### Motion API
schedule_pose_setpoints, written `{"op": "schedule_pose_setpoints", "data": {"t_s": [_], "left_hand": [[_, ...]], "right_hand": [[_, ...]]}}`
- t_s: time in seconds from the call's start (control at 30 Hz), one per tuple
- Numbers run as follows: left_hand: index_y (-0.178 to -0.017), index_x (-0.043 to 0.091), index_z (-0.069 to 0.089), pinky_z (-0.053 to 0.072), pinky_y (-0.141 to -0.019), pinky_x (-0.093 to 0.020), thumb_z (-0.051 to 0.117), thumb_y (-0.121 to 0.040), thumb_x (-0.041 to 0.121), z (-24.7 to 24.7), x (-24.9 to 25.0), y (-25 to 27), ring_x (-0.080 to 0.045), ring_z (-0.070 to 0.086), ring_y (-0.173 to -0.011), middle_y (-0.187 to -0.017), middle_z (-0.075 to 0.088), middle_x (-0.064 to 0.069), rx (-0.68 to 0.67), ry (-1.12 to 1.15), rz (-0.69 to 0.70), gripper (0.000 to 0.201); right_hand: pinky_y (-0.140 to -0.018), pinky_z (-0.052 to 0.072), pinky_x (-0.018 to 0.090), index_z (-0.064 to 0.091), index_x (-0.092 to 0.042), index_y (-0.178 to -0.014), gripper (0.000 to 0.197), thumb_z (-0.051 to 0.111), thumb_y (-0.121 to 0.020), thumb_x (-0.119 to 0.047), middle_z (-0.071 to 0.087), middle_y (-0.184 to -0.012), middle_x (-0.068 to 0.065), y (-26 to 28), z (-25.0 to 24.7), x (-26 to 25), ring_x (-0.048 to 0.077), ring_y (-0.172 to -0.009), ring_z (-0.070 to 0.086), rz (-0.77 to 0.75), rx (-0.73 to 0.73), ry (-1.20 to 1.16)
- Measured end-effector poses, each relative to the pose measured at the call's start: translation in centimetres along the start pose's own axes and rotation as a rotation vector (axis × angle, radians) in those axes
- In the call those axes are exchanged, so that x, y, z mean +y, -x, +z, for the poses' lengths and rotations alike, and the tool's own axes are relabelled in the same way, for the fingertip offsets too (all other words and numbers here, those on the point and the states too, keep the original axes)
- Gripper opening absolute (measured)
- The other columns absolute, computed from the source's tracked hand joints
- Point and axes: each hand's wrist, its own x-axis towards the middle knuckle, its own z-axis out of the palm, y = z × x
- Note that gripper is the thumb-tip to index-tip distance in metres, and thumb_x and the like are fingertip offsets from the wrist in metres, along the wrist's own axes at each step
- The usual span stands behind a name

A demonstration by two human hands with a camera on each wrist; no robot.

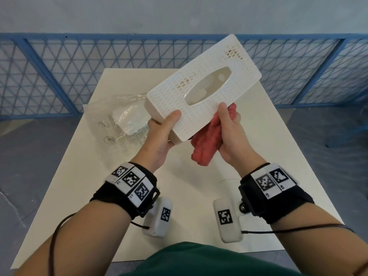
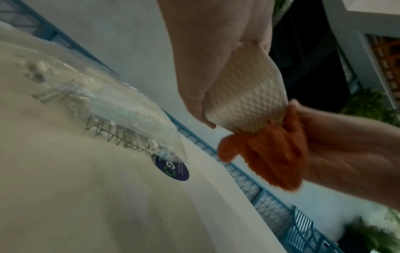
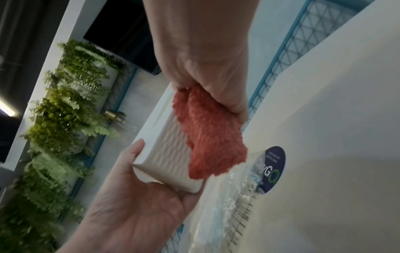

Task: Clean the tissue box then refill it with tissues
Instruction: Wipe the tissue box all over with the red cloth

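Left hand (image 1: 159, 140) gripping tissue box (image 1: 203, 88) end, raised over table (image 1: 191, 196); right hand (image 1: 231, 134) clenching red cloth (image 1: 205, 144) against box side.

White dotted box (image 1: 201, 90), red cloth (image 1: 207, 140)

Black wristbands (image 1: 129, 194), square-code tags, cables, green top (image 1: 199, 259).

Even light; wrist views dim, blurry
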Motion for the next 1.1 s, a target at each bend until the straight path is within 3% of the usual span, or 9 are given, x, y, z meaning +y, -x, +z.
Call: {"op": "schedule_pose_setpoints", "data": {"t_s": [0.13, 0.2, 0.3, 0.43, 0.53, 0.73, 0.8, 0.97, 1.1], "left_hand": [[-0.137, 0.020, 0.034, 0.056, -0.076, -0.032, 0.076, -0.062, 0.049, -1.6, 0.3, -0.3, -0.016, 0.056, -0.120, -0.135, 0.054, 0.000, 0.094, -0.072, -0.026, 0.090], [-0.138, 0.020, 0.031, 0.054, -0.075, -0.031, 0.073, -0.067, 0.043, -2.2, 0.2, -0.1, -0.015, 0.056, -0.119, -0.133, 0.053, 0.001, 0.119, -0.103, -0.027, 0.086], [-0.141, 0.020, 0.030, 0.055, -0.075, -0.032, 0.076, -0.062, 0.043, -2.4, 0.1, 0.4, -0.017, 0.057, -0.119, -0.134, 0.054, 0.001, 0.048, -0.093, -0.054, 0.094], [-0.139, 0.019, 0.029, 0.055, -0.081, -0.037, 0.073, -0.067, 0.037, -1.9, 0.2, 1.1, -0.017, 0.058, -0.119, -0.134, 0.054, 0.001, -0.018, -0.091, -0.096, 0.087], [-0.136, 0.019, 0.029, 0.054, -0.078, -0.034, 0.068, -0.071, 0.035, -1.5, 0.1, 1.3, -0.015, 0.057, -0.119, -0.133, 0.052, 0.002, -0.008, -0.078, -0.110, 0.078], [-0.134, 0.019, 0.035, 0.054, -0.088, -0.043, 0.080, -0.052, 0.052, -0.2, -0.4, 1.2, -0.014, 0.061, -0.112, -0.127, 0.055, 0.001, 0.018, -0.175, -0.121, 0.099], [-0.134, 0.019, 0.033, 0.053, -0.081, -0.036, 0.076, -0.059, 0.047, -0.7, -0.1, 1.4, -0.012, 0.059, -0.108, -0.122, 0.054, 0.004, 0.063, -0.189, -0.120, 0.091], [-0.138, 0.019, 0.030, 0.052, -0.084, -0.037, 0.068, -0.066, 0.043, -2.1, 0.2, 1.4, -0.017, 0.057, -0.115, -0.130, 0.055, 0.001, 0.069, -0.227, -0.155, 0.085], [-0.133, 0.019, 0.033, 0.052, -0.081, -0.034, 0.066, -0.067, 0.044, -0.7, 0.2, 1.3, -0.014, 0.059, -0.111, -0.123, 0.058, 0.002, 0.077, -0.252, -0.149, 0.078]], "right_hand": [[-0.098, 0.050, 0.042, 0.041, -0.016, -0.120, 0.025, 0.048, -0.098, -0.023, 0.058, -0.105, -0.007, -0.3, -1.7, -1.4, 0.008, -0.099, 0.061, -0.226, 0.268, 0.104], [-0.089, 0.054, 0.036, 0.035, -0.024, -0.133, 0.042, 0.049, -0.094, -0.016, 0.056, -0.116, -0.010, -0.8, -2.2, -2.9, 0.005, -0.099, 0.061, -0.404, 0.363, 0.235], [-0.098, 0.049, 0.046, 0.026, -0.033, -0.143, 0.063, 0.050, -0.088, -0.016, 0.043, -0.144, -0.002, -1.8, -2.6, -4.2, 0.016, -0.121, 0.055, -0.633, 0.361, 0.372], [-0.110, 0.030, 0.049, 0.036, -0.029, -0.140, 0.056, 0.049, -0.088, -0.010, 0.047, -0.139, 0.002, -3.4, -2.3, -4.2, 0.026, -0.128, 0.043, -0.511, 0.477, 0.904], [-0.114, 0.028, 0.049, 0.046, -0.019, -0.138, 0.064, 0.046, -0.081, 0.010, 0.046, -0.145, 0.003, -3.1, -0.6, -2.4, 0.023, -0.136, 0.040, -0.664, 0.290, 1.093], [-0.112, 0.029, 0.042, 0.058, -0.011, -0.128, 0.050, 0.062, -0.079, -0.001, 0.050, -0.142, 0.008, 0.8, 2.6, 2.1, 0.025, -0.136, 0.043, -1.003, -0.368, 1.241], [-0.113, 0.026, 0.040, 0.059, -0.012, -0.128, 0.049, 0.064, -0.081, -0.002, 0.050, -0.143, 0.006, -0.3, 1.5, 1.2, 0.023, -0.136, 0.043, -1.001, -0.380, 1.285], [-0.119, 0.020, 0.046, 0.052, -0.017, -0.136, 0.061, 0.051, -0.081, 0.010, 0.041, -0.150, 0.002, -3.2, -1.2, -0.6, 0.022, -0.142, 0.032, -0.700, 0.038, 1.215], [-0.113, 0.029, 0.051, 0.061, -0.011, -0.126, 0.043, 0.063, -0.082, -0.009, 0.053, -0.140, 0.010, -1.3, 1.3, 1.5, 0.032, -0.134, 0.043, -0.929, -0.221, 1.199]]}}
